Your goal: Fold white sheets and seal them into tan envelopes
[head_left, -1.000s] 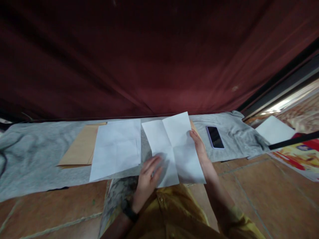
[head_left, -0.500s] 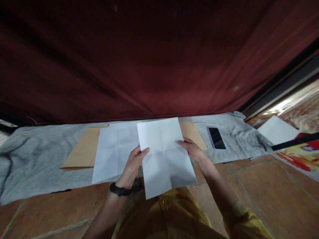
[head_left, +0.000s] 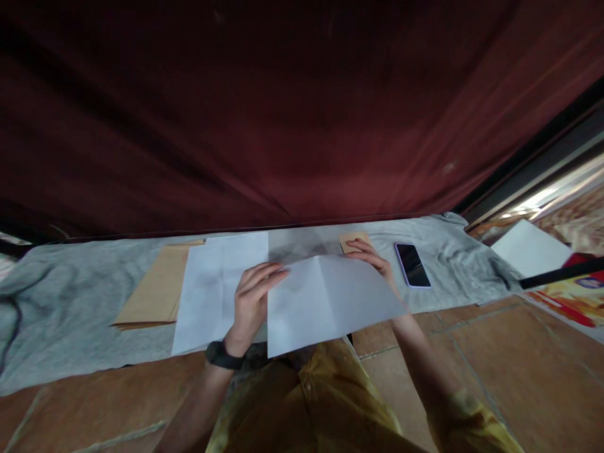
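Note:
A creased white sheet of paper (head_left: 330, 302) is held in front of me, its top half folded down toward me. My left hand (head_left: 252, 299) grips its left edge, fingers closed over the top corner. My right hand (head_left: 372, 258) pinches its upper right edge. Both hands hover above a grey cloth (head_left: 70, 302) spread on the floor. Another unfolded white sheet (head_left: 217, 289) lies flat on the cloth just left of my left hand. A small brown envelope (head_left: 353, 240) shows behind my right hand.
Brown envelopes (head_left: 155, 289) lie partly under the flat sheet at left. A dark phone (head_left: 413, 264) rests on the cloth at right. A dark red curtain (head_left: 283, 113) hangs behind. More white paper (head_left: 531, 248) and a colourful printed sheet (head_left: 573, 296) lie far right on the tiled floor (head_left: 495, 352).
The sheet was lifted off the cloth and held up in both hands. Now its top half has come down toward me, and my hands sit higher along its fold.

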The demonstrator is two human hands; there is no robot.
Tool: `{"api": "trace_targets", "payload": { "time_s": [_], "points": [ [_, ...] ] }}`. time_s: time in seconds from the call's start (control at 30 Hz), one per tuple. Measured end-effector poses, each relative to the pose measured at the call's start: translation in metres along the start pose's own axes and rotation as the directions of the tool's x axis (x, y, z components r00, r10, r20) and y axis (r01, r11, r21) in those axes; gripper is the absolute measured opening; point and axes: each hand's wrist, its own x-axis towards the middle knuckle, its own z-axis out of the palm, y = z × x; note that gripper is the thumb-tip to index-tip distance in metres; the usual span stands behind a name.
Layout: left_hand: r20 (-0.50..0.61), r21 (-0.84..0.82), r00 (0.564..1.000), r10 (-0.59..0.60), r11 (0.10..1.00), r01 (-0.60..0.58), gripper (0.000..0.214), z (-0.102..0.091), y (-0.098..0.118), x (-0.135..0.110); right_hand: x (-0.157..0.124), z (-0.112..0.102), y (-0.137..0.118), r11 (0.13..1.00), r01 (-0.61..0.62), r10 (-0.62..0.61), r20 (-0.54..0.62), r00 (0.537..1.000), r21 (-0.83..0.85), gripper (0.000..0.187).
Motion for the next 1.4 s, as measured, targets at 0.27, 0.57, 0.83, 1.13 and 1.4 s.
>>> {"api": "trace_targets", "payload": {
  "time_s": [0.27,0.57,0.83,1.13,1.4],
  "points": [
    [0.314,0.201,0.948,0.043,0.973,-0.110,0.037,0.034,-0.033,-0.096,-0.097,0.021,0.065,0.976,-0.024,0.078,0.243,0.967,-0.218,0.029],
    [0.596,0.296,0.803,-0.026,0.936,-0.190,0.064,0.037,-0.043,-0.119,-0.121,0.010,0.074,0.840,0.264,0.009,0.498,0.867,-0.474,0.053],
    [0.673,0.319,0.739,-0.024,0.911,-0.261,0.075,0.032,-0.037,-0.110,-0.127,0.005,0.075,0.711,0.408,0.013,0.590,0.807,-0.573,0.063],
    [0.735,0.204,0.678,0.003,0.953,-0.225,0.073,0.033,-0.044,-0.103,-0.127,0.006,0.069,0.791,0.367,0.025,0.626,0.779,-0.489,0.056],
    [0.534,-0.014,0.822,-0.200,0.970,0.245,0.043,0.035,-0.051,-0.097,-0.119,0.008,0.076,0.936,0.081,0.085,0.445,0.891,-0.341,0.040]
  ]
}}
